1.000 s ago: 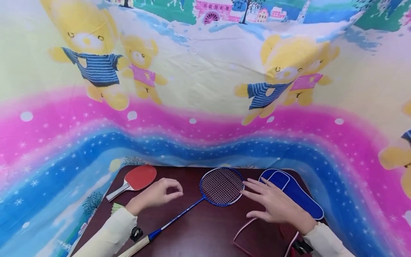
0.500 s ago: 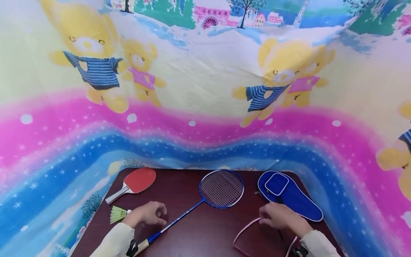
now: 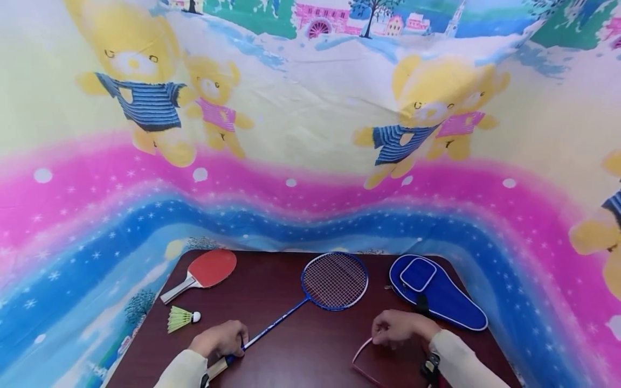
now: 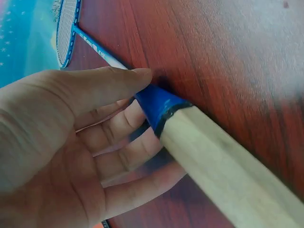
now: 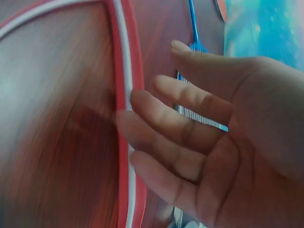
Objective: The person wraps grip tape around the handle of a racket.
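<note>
My left hand (image 3: pixel 220 340) grips the badminton racket (image 3: pixel 335 281) where the shaft meets the handle. In the left wrist view the thumb lies over the blue cone (image 4: pixel 161 104), with the fingers on the other side and the pale wooden handle (image 4: pixel 228 156) running toward the camera. The racket's blue, strung head points to the table's far side. Over the right part of the table hovers my right hand (image 3: pixel 400 328), its fingers loosely bent around nothing. Its fingertips overlap a red strip with a white line (image 5: pixel 124 66) in the right wrist view.
A red table tennis bat (image 3: pixel 213 268) lies at the back left, with a yellow-green shuttlecock (image 3: pixel 180 319) in front of it. At the right is a blue bat case (image 3: pixel 443 302) with white piping. A printed bear curtain (image 3: pixel 301 134) hangs behind the dark table (image 3: pixel 296 361).
My left hand came down and back toward me, onto the badminton racket, uncovering the shuttlecock. The right hand drew back from the blue bat case and moved left, its spread fingers now bent.
</note>
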`<action>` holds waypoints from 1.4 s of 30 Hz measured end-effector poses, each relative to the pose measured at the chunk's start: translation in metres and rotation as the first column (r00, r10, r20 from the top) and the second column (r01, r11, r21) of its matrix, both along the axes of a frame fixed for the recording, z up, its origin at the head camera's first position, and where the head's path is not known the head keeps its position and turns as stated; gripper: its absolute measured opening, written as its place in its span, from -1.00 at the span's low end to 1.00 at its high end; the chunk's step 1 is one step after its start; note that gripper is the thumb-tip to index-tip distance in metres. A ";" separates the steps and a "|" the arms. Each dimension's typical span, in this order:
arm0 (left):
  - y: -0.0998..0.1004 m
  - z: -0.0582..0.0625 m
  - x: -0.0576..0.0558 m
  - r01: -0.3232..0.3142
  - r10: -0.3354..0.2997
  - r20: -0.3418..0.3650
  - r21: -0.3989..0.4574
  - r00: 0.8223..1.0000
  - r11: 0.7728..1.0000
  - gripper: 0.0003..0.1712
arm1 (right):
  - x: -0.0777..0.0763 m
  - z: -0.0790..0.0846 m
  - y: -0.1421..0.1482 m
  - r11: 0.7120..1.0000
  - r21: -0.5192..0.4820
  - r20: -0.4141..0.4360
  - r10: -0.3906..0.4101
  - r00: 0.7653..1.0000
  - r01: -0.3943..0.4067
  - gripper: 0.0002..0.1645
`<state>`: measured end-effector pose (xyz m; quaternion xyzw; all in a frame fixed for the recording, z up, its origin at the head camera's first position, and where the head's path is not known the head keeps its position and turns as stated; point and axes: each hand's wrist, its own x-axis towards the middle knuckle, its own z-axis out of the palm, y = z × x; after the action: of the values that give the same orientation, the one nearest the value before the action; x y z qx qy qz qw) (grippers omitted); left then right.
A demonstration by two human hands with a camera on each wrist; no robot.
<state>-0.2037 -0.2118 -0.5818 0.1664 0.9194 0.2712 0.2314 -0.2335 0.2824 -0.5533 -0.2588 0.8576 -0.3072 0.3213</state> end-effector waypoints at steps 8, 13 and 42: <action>-0.003 -0.005 -0.003 0.018 -0.018 0.054 0.006 0.998 1.000 -0.82 | -0.007 -0.023 -0.099 0.987 -0.045 0.165 -0.143 0.976 0.152 -0.69; -0.004 0.001 -0.003 0.026 -0.025 0.030 -0.041 0.999 0.999 -0.78 | -0.006 -0.048 -0.162 0.918 -0.139 0.303 -0.317 0.899 0.371 -0.62; 0.011 0.013 -0.002 0.171 -0.182 0.020 0.247 0.983 0.954 -0.76 | -0.012 -0.063 -0.212 0.496 -0.535 0.403 -0.562 0.722 0.684 -0.61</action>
<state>-0.2057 -0.2006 -0.5690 0.2693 0.8552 0.3641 0.2521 -0.2452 0.0707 -0.6166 0.0030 0.6963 -0.7018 0.1505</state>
